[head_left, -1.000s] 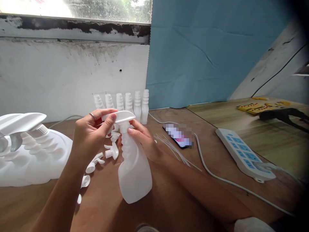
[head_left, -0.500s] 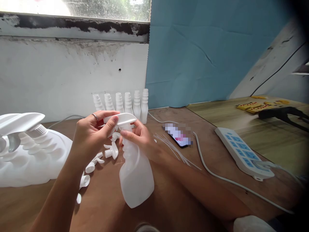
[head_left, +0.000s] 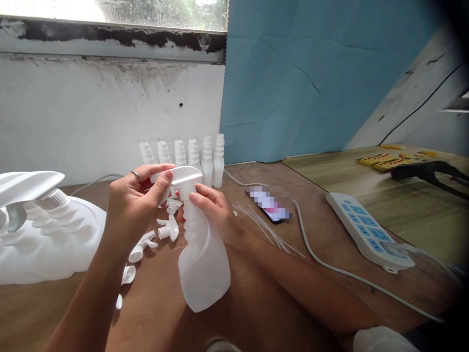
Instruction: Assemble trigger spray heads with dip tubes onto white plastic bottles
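Observation:
A white translucent spray bottle (head_left: 205, 269) is held tilted over the brown tabletop. On its neck sits a white trigger sprayer head (head_left: 185, 175). My left hand (head_left: 141, 195), with a ring on one finger, is closed on the nozzle end of the sprayer head. My right hand (head_left: 214, 208) grips the bottle's neck just below the collar, thumb in front; some of its fingers are hidden behind the bottle. Several loose trigger sprayer heads (head_left: 169, 228) lie on the table to the left of the bottle.
Several open white bottles (head_left: 219, 164) stand in a row by the wall. Assembled spray bottles (head_left: 73, 234) cluster at the left. Rightward lie thin white tubes (head_left: 266, 227), a phone (head_left: 269, 204), a power strip (head_left: 370, 232) and its cable (head_left: 330, 271).
My hands, the bottle and the sprayer head have shifted slightly left. My right hand's fingers have come down from the sprayer head to the neck, and the collar now shows.

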Available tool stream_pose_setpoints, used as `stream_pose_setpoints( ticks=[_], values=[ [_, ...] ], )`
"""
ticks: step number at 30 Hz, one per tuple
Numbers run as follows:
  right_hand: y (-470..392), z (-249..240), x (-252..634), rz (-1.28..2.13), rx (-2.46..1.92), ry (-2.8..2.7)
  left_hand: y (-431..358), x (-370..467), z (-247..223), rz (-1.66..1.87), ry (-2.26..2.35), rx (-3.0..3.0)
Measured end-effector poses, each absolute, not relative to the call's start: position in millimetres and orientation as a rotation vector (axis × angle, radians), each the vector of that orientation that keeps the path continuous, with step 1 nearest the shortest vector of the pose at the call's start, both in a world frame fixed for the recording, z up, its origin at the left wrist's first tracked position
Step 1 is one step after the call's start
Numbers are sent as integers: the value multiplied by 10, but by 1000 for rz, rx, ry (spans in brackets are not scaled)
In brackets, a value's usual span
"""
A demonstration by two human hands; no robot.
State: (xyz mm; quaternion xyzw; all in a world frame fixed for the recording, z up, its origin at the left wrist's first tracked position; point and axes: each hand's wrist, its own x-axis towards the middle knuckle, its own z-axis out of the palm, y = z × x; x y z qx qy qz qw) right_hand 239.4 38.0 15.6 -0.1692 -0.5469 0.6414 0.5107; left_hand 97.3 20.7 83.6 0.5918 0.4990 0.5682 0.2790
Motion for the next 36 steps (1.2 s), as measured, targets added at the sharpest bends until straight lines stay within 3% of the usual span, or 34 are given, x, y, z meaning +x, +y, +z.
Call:
stream_pose_setpoints(
  ticks=[36],
  values=[
    [398, 178, 2383, 1404, -597, -1306, 363, 843, 660, 1429, 1257, 1805]
  ],
)
